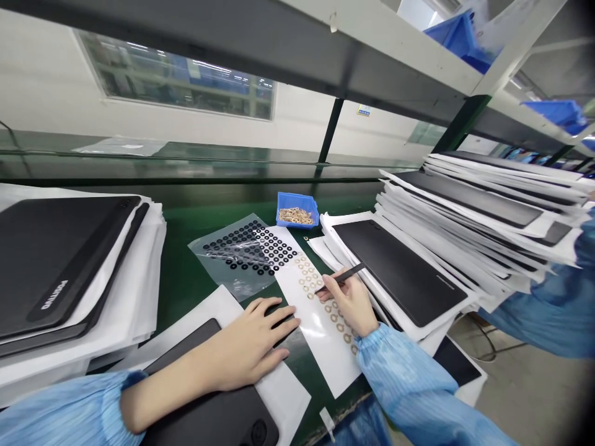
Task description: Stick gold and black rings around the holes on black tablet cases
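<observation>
Black tweezers (350, 273) are clamped in the grip of the right hand (352, 301), just right of centre, tips down among tan rings (340, 327); whether they pinch one, I cannot tell. Lower centre, the left hand (260, 342) lies with its fingers apart, holding nothing, its wrist across a black panel (237, 412). Good handling here likely means a light pinch at each ring's edge, tweezers kept low. The rings are flat, open-centred, strung along the right side of a glossy white sheet (332, 371) on the green bench (179, 275).
</observation>
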The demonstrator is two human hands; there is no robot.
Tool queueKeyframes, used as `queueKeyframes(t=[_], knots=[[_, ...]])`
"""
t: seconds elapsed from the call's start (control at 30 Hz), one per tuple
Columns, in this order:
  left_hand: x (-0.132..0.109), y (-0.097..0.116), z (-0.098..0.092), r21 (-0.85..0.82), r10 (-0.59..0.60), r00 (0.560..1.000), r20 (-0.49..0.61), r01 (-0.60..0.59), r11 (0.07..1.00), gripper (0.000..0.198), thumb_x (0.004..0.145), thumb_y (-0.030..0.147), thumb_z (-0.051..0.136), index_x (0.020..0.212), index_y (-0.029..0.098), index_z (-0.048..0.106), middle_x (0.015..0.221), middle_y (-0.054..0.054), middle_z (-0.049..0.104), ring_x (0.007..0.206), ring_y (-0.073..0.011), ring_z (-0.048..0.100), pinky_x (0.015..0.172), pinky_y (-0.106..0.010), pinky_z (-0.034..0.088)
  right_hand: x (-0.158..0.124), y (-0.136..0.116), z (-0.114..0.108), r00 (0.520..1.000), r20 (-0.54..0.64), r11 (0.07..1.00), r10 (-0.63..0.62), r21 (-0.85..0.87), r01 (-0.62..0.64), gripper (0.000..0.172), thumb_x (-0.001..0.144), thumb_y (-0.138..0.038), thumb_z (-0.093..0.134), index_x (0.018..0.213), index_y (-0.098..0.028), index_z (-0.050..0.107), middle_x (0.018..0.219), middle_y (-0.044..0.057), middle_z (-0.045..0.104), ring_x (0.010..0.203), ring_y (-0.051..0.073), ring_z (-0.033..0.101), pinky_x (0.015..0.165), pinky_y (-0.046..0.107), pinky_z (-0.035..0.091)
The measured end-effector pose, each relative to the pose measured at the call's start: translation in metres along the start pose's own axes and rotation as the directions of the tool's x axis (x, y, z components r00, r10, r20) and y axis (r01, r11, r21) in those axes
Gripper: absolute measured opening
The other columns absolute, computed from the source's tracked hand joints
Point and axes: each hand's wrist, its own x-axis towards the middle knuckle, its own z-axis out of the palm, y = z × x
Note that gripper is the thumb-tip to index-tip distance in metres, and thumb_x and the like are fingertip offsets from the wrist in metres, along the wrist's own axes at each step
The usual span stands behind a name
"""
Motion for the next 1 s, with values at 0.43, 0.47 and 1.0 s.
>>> queueKeyframes(t=[0.43, 0.47, 1.0], knots=[[0.005, -0.003, 0.003, 0.038, 0.029, 1.000, 0.003, -0.029, 0.999, 0.042, 0.094, 0.033, 0.041, 0.132, 0.016, 0.046, 0.138, -0.010, 0.047, 0.125, -0.0323, 0.037, 0.103, -0.047, 0.031, -0.042, -0.040, 0.007, 0.986, 0.164, 0.980, 0.022, 0.194, -0.054, 0.036, 0.075, -0.052, 0.066, 0.077, -0.018, 0.054, 0.062, 0.002, 0.067, 0.055, 0.018, 0.066, 0.056, 0.030, 0.056], [0.006, -0.003, 0.002, 0.036, 0.033, 0.999, 0.000, -0.033, 0.999, 0.042, 0.094, 0.033, 0.041, 0.131, 0.015, 0.046, 0.138, -0.010, 0.046, 0.125, -0.0318, 0.036, 0.105, -0.046, 0.029, -0.055, -0.046, 0.012, 0.971, 0.235, 0.972, 0.039, 0.215, -0.091, 0.035, 0.075, -0.051, 0.066, 0.076, -0.018, 0.054, 0.059, 0.001, 0.066, 0.052, 0.017, 0.065, 0.054, 0.029, 0.055], [-0.088, 0.035, -0.016, -0.156, 0.219, 0.975, -0.039, -0.222, 0.962, 0.025, 0.089, 0.014, 0.042, 0.104, 0.014, 0.062, 0.093, -0.011, 0.060, 0.098, -0.0243, 0.051, 0.088, -0.037, 0.044, -0.129, -0.043, 0.061, 0.929, 0.309, 0.930, 0.204, 0.236, -0.283, 0.031, 0.088, -0.050, 0.049, 0.080, -0.021, 0.042, 0.045, -0.005, 0.058, 0.031, 0.011, 0.053, 0.033, 0.020, 0.044]])
